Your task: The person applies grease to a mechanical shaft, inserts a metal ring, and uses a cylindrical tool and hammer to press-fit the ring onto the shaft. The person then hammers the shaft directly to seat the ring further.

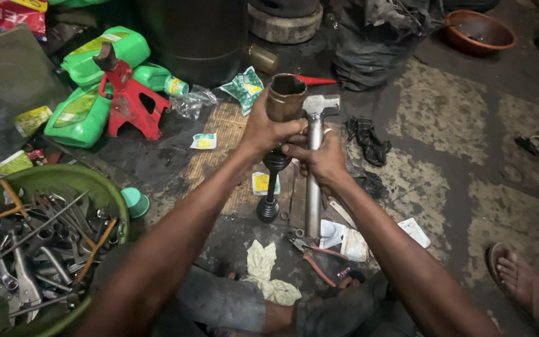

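The left hand [266, 131] is clenched round the neck of a CV joint [284, 100], just under its brass-coloured cup, so the open mouth of the cup faces up and away from the fingers and the weight hangs below them; gripping there seems to keep the heavy end steady. Beneath the fingers the rubber boot [275, 163] and the dark shaft [269, 203] run down to the floor, which appears to bear the lower end. The right hand [322, 161] is wrapped round the steel handle of a hammer [313, 162], fingers closed high up near the head, which stands just beside the cup; the handle drops straight below the fingers to the ground, so the tool is held upright and close alongside the joint. The two sets of fingers touch. Below the right fingers lie pliers [310, 249] with red grips and a pale rag [266, 274]. Well left of the left fingers sit a green basin [118, 201] of spanners, a red jack stand [127, 100] and green oil jugs [82, 115]. A sandalled foot [519, 274] of another person is far to the right
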